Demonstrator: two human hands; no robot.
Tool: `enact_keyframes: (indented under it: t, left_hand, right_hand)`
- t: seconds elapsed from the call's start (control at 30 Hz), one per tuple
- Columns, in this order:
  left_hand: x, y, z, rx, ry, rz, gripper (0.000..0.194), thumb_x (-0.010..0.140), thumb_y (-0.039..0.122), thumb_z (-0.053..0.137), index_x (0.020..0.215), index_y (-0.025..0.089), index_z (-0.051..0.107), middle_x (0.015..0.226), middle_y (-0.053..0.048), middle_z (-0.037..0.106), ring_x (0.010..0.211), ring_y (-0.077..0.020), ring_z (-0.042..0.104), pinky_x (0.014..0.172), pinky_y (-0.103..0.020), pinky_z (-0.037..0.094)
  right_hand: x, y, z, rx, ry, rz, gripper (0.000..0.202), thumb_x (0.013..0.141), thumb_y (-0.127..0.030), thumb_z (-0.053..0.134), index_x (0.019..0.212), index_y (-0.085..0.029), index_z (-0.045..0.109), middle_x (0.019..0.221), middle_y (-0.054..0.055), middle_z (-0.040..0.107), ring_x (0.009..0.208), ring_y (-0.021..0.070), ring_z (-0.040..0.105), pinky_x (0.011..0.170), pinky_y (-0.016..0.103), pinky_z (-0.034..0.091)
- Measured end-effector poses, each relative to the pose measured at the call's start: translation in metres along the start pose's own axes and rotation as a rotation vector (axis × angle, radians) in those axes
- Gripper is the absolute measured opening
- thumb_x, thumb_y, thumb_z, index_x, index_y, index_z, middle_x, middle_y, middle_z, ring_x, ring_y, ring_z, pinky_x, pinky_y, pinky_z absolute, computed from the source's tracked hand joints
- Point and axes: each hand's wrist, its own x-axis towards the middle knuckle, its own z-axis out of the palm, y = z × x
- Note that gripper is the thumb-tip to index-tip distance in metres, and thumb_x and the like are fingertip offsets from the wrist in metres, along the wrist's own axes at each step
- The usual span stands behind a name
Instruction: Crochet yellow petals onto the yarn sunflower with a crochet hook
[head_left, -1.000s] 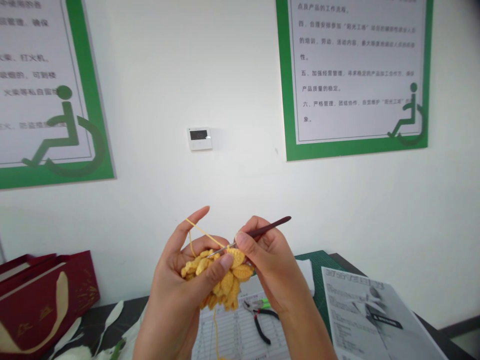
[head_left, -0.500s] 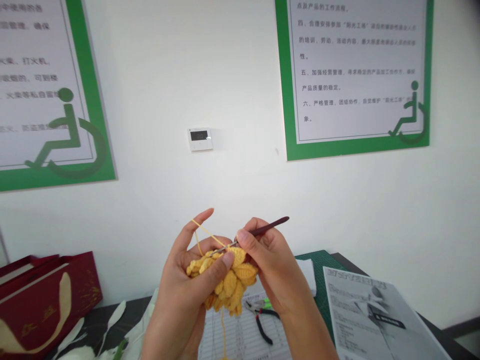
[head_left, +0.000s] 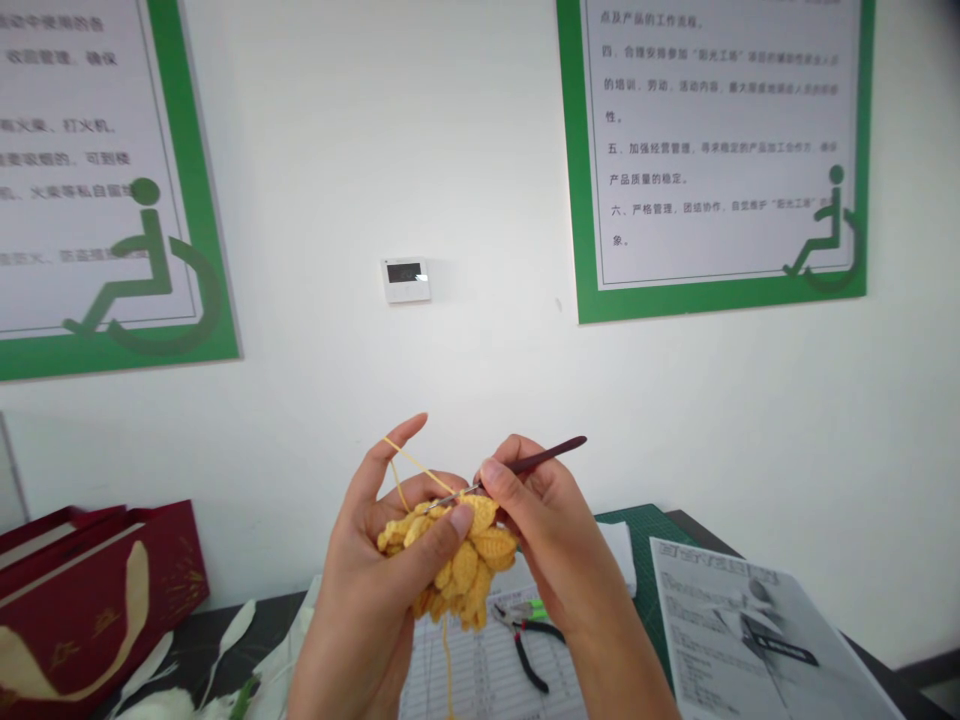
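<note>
My left hand (head_left: 382,560) pinches a yellow crochet piece (head_left: 465,570) made of layered, petal-like shapes, its thumb pressed on the top edge. Yellow yarn (head_left: 416,462) loops over the raised left index finger and runs down to the work. In my right hand (head_left: 544,520) is a crochet hook (head_left: 551,453) with a dark maroon handle, held like a pen and slanting up to the right. The hook's metal shaft lies along the top edge of the piece, near the left thumb; its very tip is hard to make out. A yarn strand hangs below the piece.
Black-handled pliers (head_left: 525,645) lie on printed sheets (head_left: 480,680) under my hands. A green cutting mat (head_left: 649,530) and a printed page (head_left: 757,640) are at right. A dark red gift bag (head_left: 97,610) and white leaf-shaped pieces (head_left: 229,635) are at left.
The whole view has shifted slightly, with wall and table things a little further right. Both hands keep nearly the same pose, and the hook has hardly moved against the crochet piece.
</note>
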Motion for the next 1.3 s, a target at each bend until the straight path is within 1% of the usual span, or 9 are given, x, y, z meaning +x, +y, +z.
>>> enact_keyframes:
  t: [0.23,0.37,0.47,0.53,0.67,0.73,0.83,1.1,1.3]
  left_hand:
    - [0.000,0.000,-0.002,0.054,0.019,0.034,0.094,0.065,0.009,0.093,0.149,0.026,0.053,0.081,0.000,0.077,0.062,-0.0177,0.069,0.058,-0.025,0.057]
    - [-0.005,0.002,0.004,0.072,0.084,0.065,0.089,0.068,0.014,0.095,0.147,0.026,0.056,0.077,0.002,0.076,0.060,-0.0150,0.067,0.057,-0.023,0.055]
    - [-0.009,0.005,0.007,0.020,0.094,0.005,0.087,0.065,0.016,0.098,0.143,0.022,0.060,0.080,0.001,0.077,0.061,-0.0149,0.068,0.059,-0.023,0.055]
    - [-0.012,0.008,0.006,-0.037,0.066,-0.070,0.088,0.061,0.015,0.099,0.141,0.019,0.062,0.078,0.003,0.074,0.060,-0.0145,0.067,0.060,-0.024,0.056]
    - [-0.012,0.011,0.000,-0.012,0.032,-0.124,0.097,0.057,0.015,0.100,0.145,0.017,0.061,0.072,0.003,0.069,0.059,-0.0162,0.066,0.059,-0.026,0.054]
    - [-0.011,0.011,-0.003,0.033,0.017,-0.094,0.102,0.058,0.015,0.099,0.150,0.018,0.057,0.069,0.003,0.069,0.058,-0.0164,0.065,0.058,-0.026,0.052]
    - [-0.011,0.010,-0.003,0.080,0.011,-0.051,0.102,0.059,0.014,0.099,0.151,0.021,0.055,0.067,0.006,0.068,0.053,-0.0124,0.059,0.055,-0.023,0.047]
    - [-0.009,0.010,-0.007,0.147,-0.037,-0.089,0.080,0.064,0.024,0.098,0.136,0.018,0.063,0.074,0.002,0.070,0.055,-0.0130,0.058,0.051,-0.023,0.045]
    - [-0.009,0.011,-0.006,0.156,-0.035,-0.104,0.069,0.067,0.019,0.093,0.130,0.017,0.065,0.073,0.003,0.070,0.057,-0.0127,0.058,0.052,-0.022,0.046]
  right_hand:
    - [-0.001,-0.004,-0.003,-0.208,-0.037,-0.200,0.028,0.090,-0.043,0.080,0.083,-0.022,0.062,0.070,-0.004,0.060,0.062,0.0114,0.053,0.057,0.023,0.042]
    - [-0.001,-0.004,-0.012,-0.645,-0.082,-0.710,0.005,0.096,-0.022,0.072,0.095,-0.027,0.070,0.087,0.002,0.071,0.082,0.0186,0.066,0.074,0.033,0.053]
    - [0.001,0.006,-0.014,-0.855,-0.032,-1.146,0.035,0.090,-0.004,0.070,0.110,-0.032,0.072,0.096,0.003,0.074,0.085,0.0210,0.067,0.075,0.038,0.055]
    - [0.003,0.014,-0.011,-0.735,0.038,-1.245,0.040,0.090,-0.003,0.068,0.115,-0.034,0.072,0.097,0.003,0.074,0.084,0.0206,0.066,0.075,0.039,0.055]
    - [0.006,0.020,0.003,-0.179,-0.017,-0.767,0.003,0.096,-0.028,0.074,0.094,-0.028,0.073,0.084,0.001,0.069,0.080,0.0176,0.065,0.072,0.032,0.053]
    - [0.005,0.017,0.006,-0.019,-0.113,-0.520,0.014,0.096,-0.036,0.075,0.089,-0.025,0.070,0.085,0.000,0.070,0.079,0.0159,0.065,0.073,0.029,0.052]
    - [0.003,0.011,0.002,0.033,-0.195,-0.332,0.019,0.099,-0.042,0.071,0.093,-0.025,0.066,0.086,0.000,0.073,0.077,0.0148,0.065,0.077,0.029,0.051]
    - [0.002,0.004,-0.009,-0.118,-0.105,-0.431,0.023,0.101,-0.047,0.068,0.095,-0.026,0.064,0.080,-0.003,0.074,0.079,0.0144,0.066,0.083,0.029,0.050]
    - [0.003,-0.003,-0.013,-0.152,-0.184,-0.506,0.019,0.104,-0.043,0.065,0.097,-0.026,0.062,0.081,-0.003,0.073,0.078,0.0142,0.068,0.079,0.030,0.052]
